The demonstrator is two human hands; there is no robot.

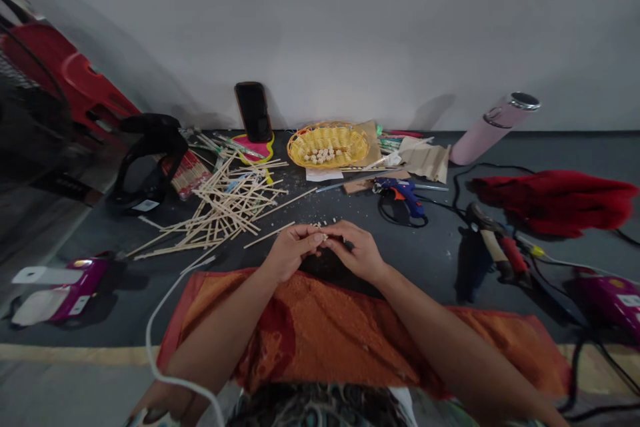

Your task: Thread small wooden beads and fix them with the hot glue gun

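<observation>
My left hand and my right hand meet above the front of the dark table. Both are closed, with thumbs and forefingers pinching a small pale piece that looks like cut wood. Its exact shape is mostly covered by my fingertips. Just beyond my fingers lie several short pale bits. An orange towel is spread beneath my wrists and forearms. Farther back, a yellow woven basket holds a cluster of small pale pieces.
Left of my hands lies a pile of thin wooden sticks. A blue glue gun, pliers, a red cloth and a pink flask occupy the right. A phone leans at the wall. A white cable runs past my left forearm.
</observation>
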